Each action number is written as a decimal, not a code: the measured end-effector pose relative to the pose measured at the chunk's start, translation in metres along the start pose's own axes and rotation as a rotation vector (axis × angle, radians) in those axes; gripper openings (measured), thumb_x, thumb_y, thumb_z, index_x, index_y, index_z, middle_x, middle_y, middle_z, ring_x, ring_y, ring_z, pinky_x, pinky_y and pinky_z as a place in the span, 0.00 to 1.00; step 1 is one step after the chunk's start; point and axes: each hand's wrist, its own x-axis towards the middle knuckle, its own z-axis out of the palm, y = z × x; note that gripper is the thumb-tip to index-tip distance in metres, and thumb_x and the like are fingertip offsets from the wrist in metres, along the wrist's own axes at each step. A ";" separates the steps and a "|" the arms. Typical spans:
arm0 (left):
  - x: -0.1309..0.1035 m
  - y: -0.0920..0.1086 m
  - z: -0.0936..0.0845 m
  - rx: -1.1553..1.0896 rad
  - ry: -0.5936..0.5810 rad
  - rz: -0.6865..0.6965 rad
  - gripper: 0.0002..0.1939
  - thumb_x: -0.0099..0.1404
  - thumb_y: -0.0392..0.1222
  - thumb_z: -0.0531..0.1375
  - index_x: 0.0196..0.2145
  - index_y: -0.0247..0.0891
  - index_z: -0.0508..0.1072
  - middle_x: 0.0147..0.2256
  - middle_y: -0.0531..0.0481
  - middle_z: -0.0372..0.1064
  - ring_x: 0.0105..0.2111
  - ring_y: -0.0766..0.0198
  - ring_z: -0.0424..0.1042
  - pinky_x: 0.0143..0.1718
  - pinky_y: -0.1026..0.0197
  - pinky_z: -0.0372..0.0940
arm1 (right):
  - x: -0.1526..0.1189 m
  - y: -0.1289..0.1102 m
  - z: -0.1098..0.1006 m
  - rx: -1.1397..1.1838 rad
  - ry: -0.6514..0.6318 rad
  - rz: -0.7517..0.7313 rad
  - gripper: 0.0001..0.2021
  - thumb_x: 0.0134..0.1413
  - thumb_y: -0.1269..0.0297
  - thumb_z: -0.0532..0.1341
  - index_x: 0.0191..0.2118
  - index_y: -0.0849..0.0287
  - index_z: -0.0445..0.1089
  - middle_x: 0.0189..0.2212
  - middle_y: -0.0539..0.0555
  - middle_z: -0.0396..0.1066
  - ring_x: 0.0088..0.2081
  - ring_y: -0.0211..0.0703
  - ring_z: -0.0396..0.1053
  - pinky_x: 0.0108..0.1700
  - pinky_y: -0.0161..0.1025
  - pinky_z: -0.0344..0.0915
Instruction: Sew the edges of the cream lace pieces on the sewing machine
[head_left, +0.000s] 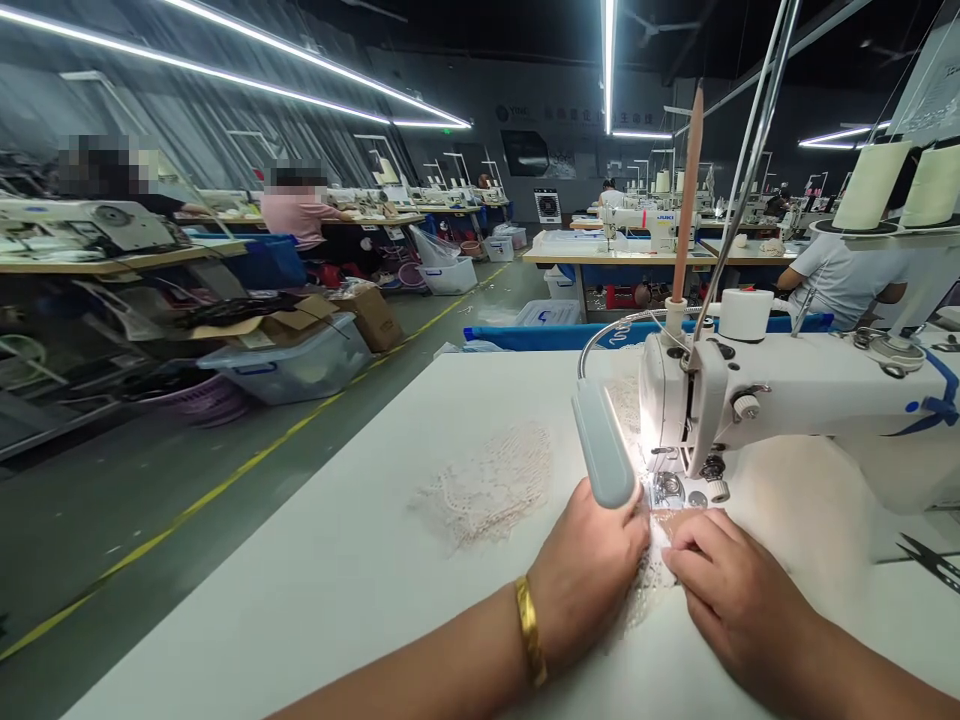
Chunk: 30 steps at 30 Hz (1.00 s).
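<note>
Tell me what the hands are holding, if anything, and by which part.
The left hand and right hand touch the lace on either side of its visible strip, near the sewing machine; whether either grips it cannot be told.

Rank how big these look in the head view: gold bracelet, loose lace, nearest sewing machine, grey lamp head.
1. Nearest sewing machine
2. Loose lace
3. Grey lamp head
4. Gold bracelet

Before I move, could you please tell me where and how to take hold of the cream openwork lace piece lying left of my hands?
Pinch the lace piece at its near edge, probably best with the left hand coming down from the right: it lies low and fairly flat on the white tabletop, so its border seems the easiest part to lift, and that hand is nearer.
</note>
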 end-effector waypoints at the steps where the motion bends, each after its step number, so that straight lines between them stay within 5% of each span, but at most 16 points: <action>1: -0.002 0.002 0.000 0.015 0.006 0.026 0.15 0.70 0.29 0.51 0.30 0.37 0.73 0.34 0.42 0.71 0.33 0.55 0.65 0.34 0.52 0.63 | 0.000 0.000 0.000 -0.006 -0.001 -0.002 0.14 0.56 0.84 0.50 0.35 0.56 0.63 0.35 0.55 0.65 0.37 0.48 0.60 0.37 0.44 0.64; 17: -0.007 -0.008 0.000 -0.123 -0.091 0.041 0.05 0.74 0.37 0.59 0.41 0.36 0.74 0.43 0.42 0.76 0.42 0.50 0.73 0.47 0.46 0.68 | 0.000 0.000 0.004 -0.049 0.039 -0.011 0.14 0.59 0.83 0.51 0.38 0.58 0.67 0.34 0.55 0.65 0.36 0.48 0.60 0.36 0.43 0.59; 22: 0.002 -0.022 0.004 -0.178 -0.082 -0.003 0.17 0.70 0.53 0.65 0.44 0.37 0.74 0.47 0.39 0.76 0.46 0.44 0.74 0.46 0.45 0.71 | 0.003 -0.002 0.003 -0.109 0.046 0.040 0.12 0.62 0.82 0.51 0.35 0.57 0.65 0.34 0.55 0.66 0.35 0.47 0.61 0.35 0.43 0.57; 30: 0.002 -0.028 0.009 -0.213 -0.003 0.062 0.20 0.76 0.58 0.55 0.47 0.39 0.74 0.48 0.41 0.77 0.47 0.46 0.76 0.51 0.41 0.71 | 0.004 -0.004 0.004 -0.117 0.071 0.029 0.13 0.64 0.81 0.50 0.34 0.57 0.63 0.33 0.55 0.66 0.34 0.46 0.60 0.34 0.42 0.56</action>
